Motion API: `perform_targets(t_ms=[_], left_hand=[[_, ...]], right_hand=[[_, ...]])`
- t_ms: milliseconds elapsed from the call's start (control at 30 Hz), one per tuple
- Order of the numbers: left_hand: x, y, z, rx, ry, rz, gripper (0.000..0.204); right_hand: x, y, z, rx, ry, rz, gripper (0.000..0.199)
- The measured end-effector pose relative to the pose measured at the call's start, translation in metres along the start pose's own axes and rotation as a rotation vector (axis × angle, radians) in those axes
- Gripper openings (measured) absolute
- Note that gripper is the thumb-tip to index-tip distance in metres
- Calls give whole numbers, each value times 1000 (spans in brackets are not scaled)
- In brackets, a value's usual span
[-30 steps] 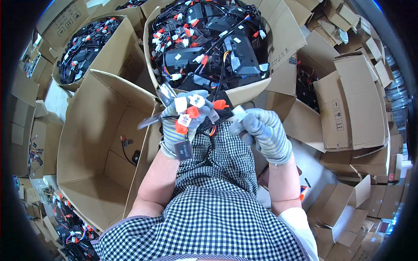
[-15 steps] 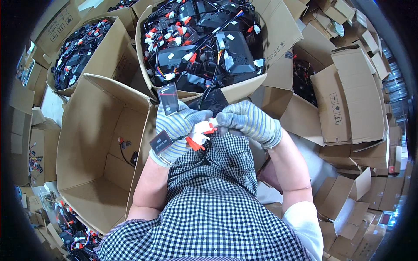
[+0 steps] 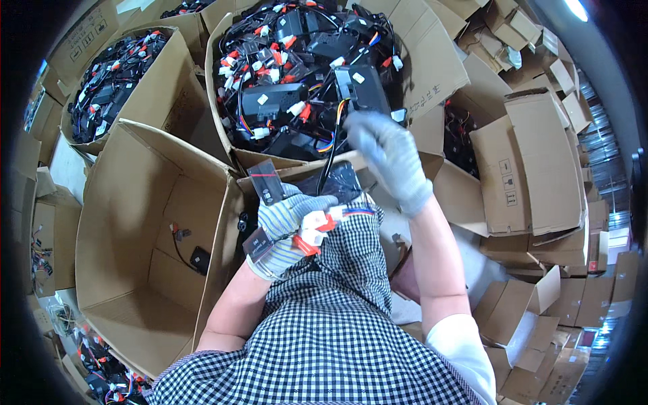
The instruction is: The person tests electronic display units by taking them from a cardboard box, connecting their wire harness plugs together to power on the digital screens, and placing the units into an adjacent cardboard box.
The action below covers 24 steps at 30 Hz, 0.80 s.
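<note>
My left hand, in a striped grey glove, is closed around a bunch of white and red wire connectors in front of my lap. Coloured wires run out to the right from one connector. A flat dark rectangular module stands up above this hand, and another small dark module lies against its wrist. Up and to the right, my right hand is blurred by motion close to the full box's front edge; its fingers are smeared. Between the hands rests a glossy black device, with a black cable above it.
Ahead stands a carton heaped with black devices, cables and connectors. Left of my lap, an open carton holds a few small cabled modules. Another filled carton stands far left. Cartons with raised flaps crowd the right.
My right hand has come away from the connectors and moved up and forward. My left hand keeps its hold, slightly lower and to the right. The wires right of the connectors are now exposed.
</note>
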<state>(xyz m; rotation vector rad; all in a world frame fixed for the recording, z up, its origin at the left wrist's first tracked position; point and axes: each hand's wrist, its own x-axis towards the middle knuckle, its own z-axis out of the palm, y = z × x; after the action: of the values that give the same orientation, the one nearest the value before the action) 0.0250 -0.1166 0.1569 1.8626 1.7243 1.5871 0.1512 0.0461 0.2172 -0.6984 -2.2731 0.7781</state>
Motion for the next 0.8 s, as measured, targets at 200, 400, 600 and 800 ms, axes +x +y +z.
perform_targets(t_ms=[200, 400, 600, 800], left_hand=[[-5, 12, -11, -253, -179, -131, 22], [-23, 6, -18, -5, -178, 3, 26], [-21, 11, -11, -536, -466, -201, 27], [-47, -41, 21, -1348, -211, -563, 34]], right_hand=[[73, 21, 33, -1057, 99, 264, 42], [66, 37, -10, -47, 426, 394, 39], [51, 8, 31, 1522, 287, 236, 34], [44, 22, 87, 931, 66, 377, 27]])
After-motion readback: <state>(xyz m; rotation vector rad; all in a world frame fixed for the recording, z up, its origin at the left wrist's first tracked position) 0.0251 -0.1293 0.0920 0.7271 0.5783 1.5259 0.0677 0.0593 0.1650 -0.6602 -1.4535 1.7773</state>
